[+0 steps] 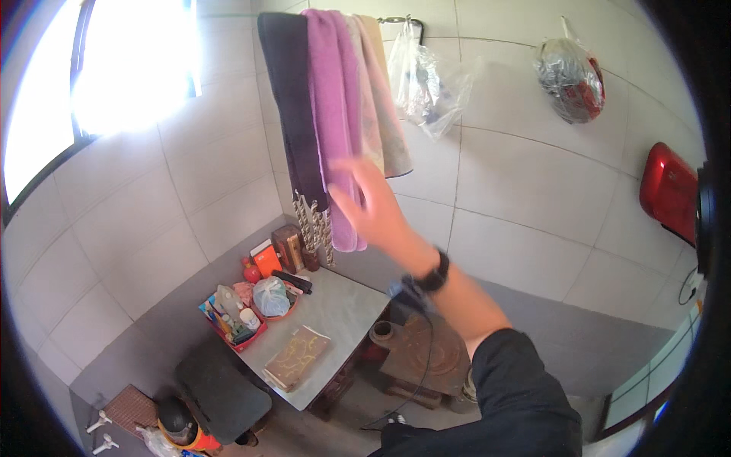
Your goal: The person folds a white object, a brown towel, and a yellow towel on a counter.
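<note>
My right hand (371, 209) is raised in front of a purple towel (332, 91) hanging on the wall. The thumb and fingers are apart, slightly blurred, and hold nothing that I can see; whether they touch the towel I cannot tell. A black band (434, 273) circles this wrist, and a dark sleeve (525, 381) covers the upper arm. To the left of the purple towel hangs a dark towel (288, 91), and to its right a beige patterned towel (381, 107). My left hand is out of view.
Below stands a grey-topped table (346, 293) with a brown patterned book (299, 358), a red basket (247, 341) of bottles, and a bagged bundle (272, 295). A black stool (223, 388) and a square stove (426, 354) flank it. Plastic bags (430, 87) hang on the wall.
</note>
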A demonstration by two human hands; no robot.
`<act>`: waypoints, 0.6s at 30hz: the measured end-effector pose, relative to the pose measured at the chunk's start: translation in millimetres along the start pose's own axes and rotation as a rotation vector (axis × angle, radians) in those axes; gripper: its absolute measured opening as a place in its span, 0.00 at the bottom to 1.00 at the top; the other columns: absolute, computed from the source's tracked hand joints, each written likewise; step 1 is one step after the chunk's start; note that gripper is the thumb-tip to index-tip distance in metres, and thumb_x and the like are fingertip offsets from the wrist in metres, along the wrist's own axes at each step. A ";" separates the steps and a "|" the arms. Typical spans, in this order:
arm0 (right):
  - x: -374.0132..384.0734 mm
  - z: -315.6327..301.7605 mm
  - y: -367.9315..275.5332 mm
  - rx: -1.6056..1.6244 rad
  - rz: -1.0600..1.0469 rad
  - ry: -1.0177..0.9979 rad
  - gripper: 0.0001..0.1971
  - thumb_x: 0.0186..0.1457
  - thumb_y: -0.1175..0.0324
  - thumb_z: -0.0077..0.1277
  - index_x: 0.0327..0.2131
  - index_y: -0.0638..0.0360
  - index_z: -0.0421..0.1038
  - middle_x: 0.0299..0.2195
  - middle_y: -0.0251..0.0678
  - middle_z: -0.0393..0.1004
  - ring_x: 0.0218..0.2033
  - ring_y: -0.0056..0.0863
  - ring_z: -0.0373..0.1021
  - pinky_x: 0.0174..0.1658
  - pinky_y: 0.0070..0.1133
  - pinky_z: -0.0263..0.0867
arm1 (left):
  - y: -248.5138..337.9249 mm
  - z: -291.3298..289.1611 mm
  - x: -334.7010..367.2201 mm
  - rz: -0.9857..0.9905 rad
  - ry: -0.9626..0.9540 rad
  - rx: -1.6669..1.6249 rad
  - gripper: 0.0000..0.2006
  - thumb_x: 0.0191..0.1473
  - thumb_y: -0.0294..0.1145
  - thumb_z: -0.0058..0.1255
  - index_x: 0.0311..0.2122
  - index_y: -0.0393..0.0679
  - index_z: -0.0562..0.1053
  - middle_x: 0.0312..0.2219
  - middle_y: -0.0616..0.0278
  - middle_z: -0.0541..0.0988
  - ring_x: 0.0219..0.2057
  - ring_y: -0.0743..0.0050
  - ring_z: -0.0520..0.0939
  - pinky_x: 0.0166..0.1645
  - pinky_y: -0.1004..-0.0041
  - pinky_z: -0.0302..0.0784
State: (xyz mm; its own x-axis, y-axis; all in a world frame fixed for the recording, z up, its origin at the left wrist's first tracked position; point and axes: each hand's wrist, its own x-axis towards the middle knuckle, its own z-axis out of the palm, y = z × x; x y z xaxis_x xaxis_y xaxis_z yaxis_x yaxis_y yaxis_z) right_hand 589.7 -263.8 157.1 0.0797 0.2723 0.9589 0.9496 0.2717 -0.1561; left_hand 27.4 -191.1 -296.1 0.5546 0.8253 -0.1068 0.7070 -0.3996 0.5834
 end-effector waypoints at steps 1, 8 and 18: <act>27.7 -0.7 5.4 -0.017 -0.037 0.046 0.20 0.56 0.64 0.55 0.50 0.63 0.67 0.48 0.50 0.70 0.52 0.47 0.66 0.58 0.36 0.60 | 25.9 -6.8 4.7 0.015 -0.007 -0.032 0.19 0.64 0.38 0.43 0.53 0.34 0.71 0.49 0.39 0.76 0.52 0.42 0.75 0.56 0.59 0.70; 156.2 0.8 44.6 -0.164 0.125 0.251 0.36 0.51 0.57 0.60 0.56 0.71 0.58 0.49 0.65 0.65 0.54 0.58 0.62 0.59 0.39 0.58 | 128.0 -27.2 19.9 0.200 0.005 -0.096 0.20 0.64 0.39 0.44 0.53 0.36 0.72 0.50 0.42 0.75 0.54 0.45 0.74 0.59 0.60 0.68; 190.0 -7.0 86.8 -0.013 0.228 0.353 0.21 0.55 0.63 0.54 0.47 0.70 0.70 0.40 0.56 0.74 0.43 0.53 0.71 0.49 0.37 0.67 | 152.7 -11.9 21.4 0.296 0.003 -0.109 0.18 0.61 0.36 0.49 0.52 0.37 0.72 0.49 0.45 0.77 0.53 0.48 0.75 0.58 0.62 0.69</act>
State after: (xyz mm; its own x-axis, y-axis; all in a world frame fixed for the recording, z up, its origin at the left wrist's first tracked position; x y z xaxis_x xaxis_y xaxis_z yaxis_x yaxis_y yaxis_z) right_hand 689.4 -194.9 327.4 0.3855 -0.0097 0.9227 0.8990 0.2292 -0.3732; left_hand 142.0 -229.7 -199.7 0.7275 0.6811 0.0828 0.4643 -0.5776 0.6714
